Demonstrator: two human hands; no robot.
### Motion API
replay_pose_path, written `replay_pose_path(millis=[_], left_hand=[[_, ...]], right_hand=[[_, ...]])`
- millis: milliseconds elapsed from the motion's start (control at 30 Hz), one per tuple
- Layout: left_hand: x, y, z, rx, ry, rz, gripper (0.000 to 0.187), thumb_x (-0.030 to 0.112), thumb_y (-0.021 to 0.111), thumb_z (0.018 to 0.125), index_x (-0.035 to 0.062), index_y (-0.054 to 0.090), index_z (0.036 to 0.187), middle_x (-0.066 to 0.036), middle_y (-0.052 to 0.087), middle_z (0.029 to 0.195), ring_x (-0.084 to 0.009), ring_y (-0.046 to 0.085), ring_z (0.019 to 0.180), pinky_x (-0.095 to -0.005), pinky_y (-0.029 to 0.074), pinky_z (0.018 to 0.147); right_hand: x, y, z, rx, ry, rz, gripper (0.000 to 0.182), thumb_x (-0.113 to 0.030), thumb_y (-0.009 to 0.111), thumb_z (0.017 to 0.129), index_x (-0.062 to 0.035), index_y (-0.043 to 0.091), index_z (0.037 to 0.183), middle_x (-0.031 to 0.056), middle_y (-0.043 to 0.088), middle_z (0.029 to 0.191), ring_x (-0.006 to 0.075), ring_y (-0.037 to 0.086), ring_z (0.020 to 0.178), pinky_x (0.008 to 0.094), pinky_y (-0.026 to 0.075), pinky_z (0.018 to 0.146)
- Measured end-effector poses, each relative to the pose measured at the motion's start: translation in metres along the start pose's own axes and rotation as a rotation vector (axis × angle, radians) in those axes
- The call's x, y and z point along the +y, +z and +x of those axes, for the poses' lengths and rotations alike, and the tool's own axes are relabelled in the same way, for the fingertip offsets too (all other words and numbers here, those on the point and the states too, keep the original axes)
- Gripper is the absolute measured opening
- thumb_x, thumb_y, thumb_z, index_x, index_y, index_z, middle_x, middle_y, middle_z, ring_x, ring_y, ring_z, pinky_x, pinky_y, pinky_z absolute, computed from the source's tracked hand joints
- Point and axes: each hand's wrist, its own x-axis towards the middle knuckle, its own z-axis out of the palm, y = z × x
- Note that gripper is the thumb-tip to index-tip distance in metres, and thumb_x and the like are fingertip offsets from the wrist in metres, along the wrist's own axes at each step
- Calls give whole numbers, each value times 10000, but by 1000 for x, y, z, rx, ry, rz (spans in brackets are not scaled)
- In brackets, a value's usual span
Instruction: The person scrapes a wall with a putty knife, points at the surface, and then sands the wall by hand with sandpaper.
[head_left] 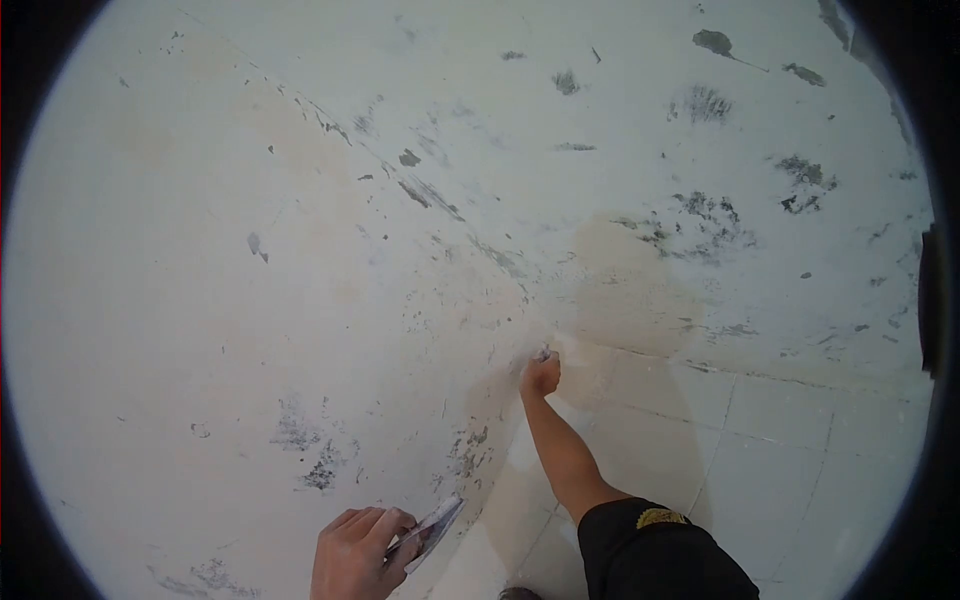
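Observation:
My left hand (pixel 362 552) is at the bottom, closed around a flat metal putty blade (pixel 440 525) with whitish smears along its edge. The blade is tilted up to the right, in front of the left wall. My right hand (pixel 541 374) reaches out to the low corner where the two walls meet the floor. Its fingers are closed in a fist, and a small pale tip shows above them; what it belongs to is hidden.
The left wall (pixel 200 330) and right wall (pixel 650 130) are whitish, with dark scuffs and chipped patches. Pale square tiles (pixel 770 475) cover the floor. A dark shoe tip (pixel 520 593) shows at the bottom edge, and a dark object (pixel 930 300) stands at the far right.

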Motion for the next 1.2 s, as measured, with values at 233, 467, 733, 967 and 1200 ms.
replay_pose_path(millis=[233, 467, 733, 967, 1200], left_hand=[[16, -14, -25, -1, -6, 162, 150, 70, 750, 865, 25, 629, 941, -101, 695, 835, -290, 672, 750, -395, 529, 694], [1, -18, -48, 43, -148, 124, 163, 54, 760, 835, 29, 624, 921, -95, 677, 826, -283, 653, 711, -390, 502, 649], [-28, -16, -27, -47, 111, -204, 208, 54, 767, 803, 41, 615, 945, -98, 674, 835, -290, 657, 727, -393, 500, 646], [-94, 14, 13, -8, 11, -353, 189, 80, 780, 837, 32, 660, 975, -127, 713, 869, -292, 709, 789, -354, 541, 710], [-157, 62, 56, 66, -76, -470, 145, 109, 798, 861, 26, 684, 893, -92, 683, 718, -149, 666, 661, -302, 519, 644]], right_hand=[[11, 23, 3, 20, 129, 91, 164, -170, 595, 972, -84, 670, 1090, 141, 748, 1014, 374, 710, 980, 487, 549, 834], [17, 23, 15, 105, 67, 87, 190, -150, 580, 983, -106, 674, 1142, 137, 754, 1087, 358, 715, 999, 480, 547, 827], [-8, -18, 9, -23, -285, 108, 139, -111, 625, 953, -58, 698, 1059, 146, 757, 1052, 354, 720, 976, 419, 538, 825], [-43, -20, -23, -19, -392, 337, 148, -133, 637, 964, -5, 683, 1021, 151, 742, 956, 308, 724, 894, 392, 529, 792], [77, -91, -68, -760, -333, 56, 359, -238, 654, 971, -53, 608, 1275, 142, 704, 1070, 245, 704, 944, 358, 557, 822]])
